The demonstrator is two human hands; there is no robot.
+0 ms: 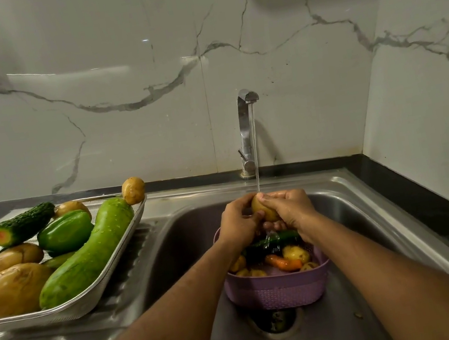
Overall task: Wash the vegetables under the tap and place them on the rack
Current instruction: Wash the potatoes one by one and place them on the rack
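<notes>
**Potato under the tap**

Both my hands are wrapped round one potato [263, 208], right under the water stream from the tap [248, 123]. L hand [238, 221] curls round its left side, R hand [290, 209] clasps it from the right w/ fingers over the top. I'm holding it over the purple basket [280, 289], which sits in the sink [353, 207] above the drain. Basket has more veg: a carrot [283, 263], small potatoes, dark green veg. On the drainboard to my left, the metal rack [110, 279] carries a long green gourd [88, 253], a green pepper [64, 232], a bumpy cut cucumber [21, 225] & several potatoes; one potato [133, 190] rests at the rack's far corner.
</notes>
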